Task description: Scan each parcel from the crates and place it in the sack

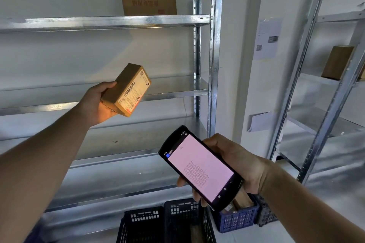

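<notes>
Head view: left hand (98, 102) grips parcel (126, 89); right hand (235, 163) wrapped around scanner (199, 167).

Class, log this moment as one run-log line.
phase: scan | left hand: grips small brown cardboard parcel, label showing | right hand: holds black handheld scanner, screen lit

The fingers of the left hand (96, 102) lie behind the parcel (123, 85) and are hidden. The print on its label (135, 92) is too small to read, as are the number lines on the scanner (199, 167). The black crates (142, 225) are cut off by the bottom edge, the blue crate (237, 220) is partly covered by the scanner and the right hand (237, 162), and the stacked cardboard boxes (148, 0) are cut off by the top edge.
</notes>
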